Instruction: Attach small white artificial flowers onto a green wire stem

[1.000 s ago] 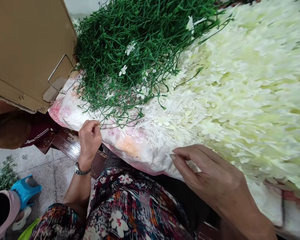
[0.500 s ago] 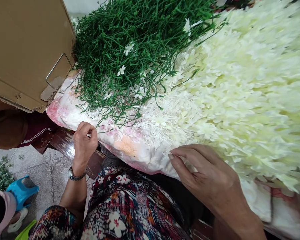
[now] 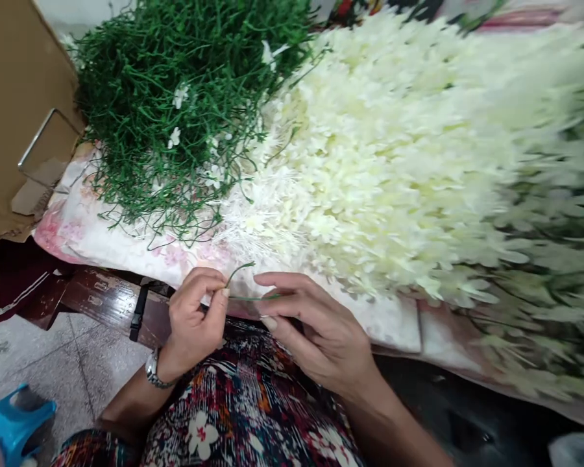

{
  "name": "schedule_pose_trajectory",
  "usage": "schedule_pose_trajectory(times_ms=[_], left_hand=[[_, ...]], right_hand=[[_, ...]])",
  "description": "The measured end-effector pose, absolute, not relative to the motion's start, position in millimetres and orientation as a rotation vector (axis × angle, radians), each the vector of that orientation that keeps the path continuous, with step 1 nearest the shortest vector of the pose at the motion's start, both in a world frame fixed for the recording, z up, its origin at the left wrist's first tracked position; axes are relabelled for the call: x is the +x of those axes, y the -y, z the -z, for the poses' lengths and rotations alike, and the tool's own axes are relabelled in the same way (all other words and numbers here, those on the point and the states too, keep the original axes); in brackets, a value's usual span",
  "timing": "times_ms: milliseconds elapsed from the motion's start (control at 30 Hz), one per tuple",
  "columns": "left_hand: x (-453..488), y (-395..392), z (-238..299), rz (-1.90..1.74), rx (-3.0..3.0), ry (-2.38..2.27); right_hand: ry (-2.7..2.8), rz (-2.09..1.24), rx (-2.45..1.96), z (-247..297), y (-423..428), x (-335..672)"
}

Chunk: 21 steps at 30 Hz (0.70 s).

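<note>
My left hand [image 3: 194, 321], with a wristwatch, pinches a thin green plastic stem [image 3: 241, 267] between thumb and fingers in front of the table edge. My right hand [image 3: 311, 324] sits close beside it, fingertips touching the same stem's other end [image 3: 257, 298]. Just beyond the hands lies a large heap of green stems [image 3: 175, 97] on the left and a wide pile of cream-white artificial flower petals [image 3: 394, 162] on the right. Both piles rest on a floral cloth [image 3: 126, 243].
A brown cardboard box [image 3: 14, 110] stands at the far left against the green heap. A dark wooden bench edge [image 3: 102, 298] runs below the cloth. A blue plastic stool [image 3: 14, 425] stands on the tiled floor. Finished white-and-green sprays [image 3: 555, 279] lie at right.
My left hand pulled one green stem out of the heap and came toward my lap. My right hand left the white pile and joined it on the stem. The view swung right.
</note>
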<state>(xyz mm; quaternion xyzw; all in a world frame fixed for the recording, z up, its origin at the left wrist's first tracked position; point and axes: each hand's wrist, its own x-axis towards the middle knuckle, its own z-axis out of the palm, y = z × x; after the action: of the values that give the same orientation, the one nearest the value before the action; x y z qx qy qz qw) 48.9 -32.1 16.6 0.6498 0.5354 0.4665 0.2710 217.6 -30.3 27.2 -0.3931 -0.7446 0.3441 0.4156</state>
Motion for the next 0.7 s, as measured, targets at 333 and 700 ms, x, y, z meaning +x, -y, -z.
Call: schedule_pose_trajectory(times_ms=[333,700], left_hand=[[70.9,30.4,-21.1,-0.635,1.458,-0.973],[85.7,32.3,-3.6,-0.751,1.116,-0.933]], right_hand=[[2.171,-0.703,-0.916,-29.0,46.0,236.6],[1.917,-0.662,-1.001,-33.1,48.6,256.2]])
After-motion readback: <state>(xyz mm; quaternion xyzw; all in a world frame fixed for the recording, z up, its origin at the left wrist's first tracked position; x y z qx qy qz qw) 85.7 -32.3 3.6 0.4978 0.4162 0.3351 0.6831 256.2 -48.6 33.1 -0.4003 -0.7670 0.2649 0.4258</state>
